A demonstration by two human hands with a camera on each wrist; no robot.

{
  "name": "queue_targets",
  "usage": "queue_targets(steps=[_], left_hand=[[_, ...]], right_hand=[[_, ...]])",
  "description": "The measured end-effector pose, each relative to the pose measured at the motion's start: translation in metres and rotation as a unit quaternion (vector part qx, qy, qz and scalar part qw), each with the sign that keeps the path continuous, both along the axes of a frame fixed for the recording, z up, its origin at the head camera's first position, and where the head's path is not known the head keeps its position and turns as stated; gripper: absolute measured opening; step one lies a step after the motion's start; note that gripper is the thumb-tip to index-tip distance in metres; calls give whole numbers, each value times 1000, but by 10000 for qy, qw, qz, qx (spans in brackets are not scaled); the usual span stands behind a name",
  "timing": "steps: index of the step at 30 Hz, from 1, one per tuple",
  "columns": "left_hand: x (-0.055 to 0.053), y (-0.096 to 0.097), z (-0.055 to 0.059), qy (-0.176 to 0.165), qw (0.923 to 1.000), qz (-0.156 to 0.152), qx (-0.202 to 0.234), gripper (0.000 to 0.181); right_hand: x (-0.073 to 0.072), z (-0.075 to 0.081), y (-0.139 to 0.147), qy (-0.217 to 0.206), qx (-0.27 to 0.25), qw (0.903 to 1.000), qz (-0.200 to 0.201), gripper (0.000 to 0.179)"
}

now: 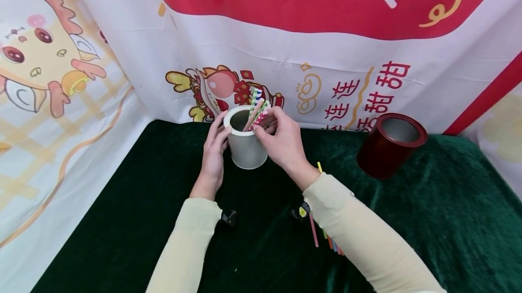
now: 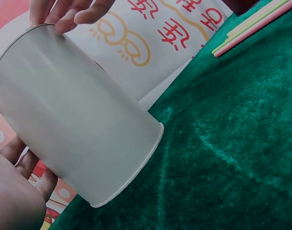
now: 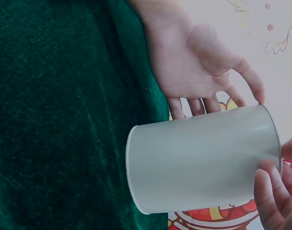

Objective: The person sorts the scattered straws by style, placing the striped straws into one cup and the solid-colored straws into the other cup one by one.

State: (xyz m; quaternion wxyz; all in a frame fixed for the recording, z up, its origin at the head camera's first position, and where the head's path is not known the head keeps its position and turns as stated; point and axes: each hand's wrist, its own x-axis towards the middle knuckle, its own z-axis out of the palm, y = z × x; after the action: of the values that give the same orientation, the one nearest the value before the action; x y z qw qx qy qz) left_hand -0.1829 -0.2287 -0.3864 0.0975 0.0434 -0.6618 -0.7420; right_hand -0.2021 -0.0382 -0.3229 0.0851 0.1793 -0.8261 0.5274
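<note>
At the green velvet cloth's [image 1: 134, 220] far side, a left hand [image 1: 213, 150] grips a grey cylindrical can [image 1: 248, 152], the right hand [image 1: 285, 136] pinching slim patterned straws [image 1: 255, 107].

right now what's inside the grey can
Straws slant into the grey can, some patterned, their tops above its rim. The right hand partly covers them; their lower ends and the can's bottom cannot be seen.

Smooth, low-sheen grey canister [image 1: 247, 151]; glossy red canister [image 1: 377, 153]; velvety green cloth [image 1: 142, 211]
</note>
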Motion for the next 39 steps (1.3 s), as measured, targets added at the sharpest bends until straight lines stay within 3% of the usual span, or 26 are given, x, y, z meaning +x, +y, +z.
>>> queue_targets(steps=[22, 39], left_hand=[[0, 1, 2, 1, 10000, 27, 64, 55], [1, 1, 2, -13, 10000, 29, 71, 51]], right_hand=[[0, -2, 0, -58, 51, 10000, 37, 21], [7, -9, 8, -26, -913, 9957, 125, 32]])
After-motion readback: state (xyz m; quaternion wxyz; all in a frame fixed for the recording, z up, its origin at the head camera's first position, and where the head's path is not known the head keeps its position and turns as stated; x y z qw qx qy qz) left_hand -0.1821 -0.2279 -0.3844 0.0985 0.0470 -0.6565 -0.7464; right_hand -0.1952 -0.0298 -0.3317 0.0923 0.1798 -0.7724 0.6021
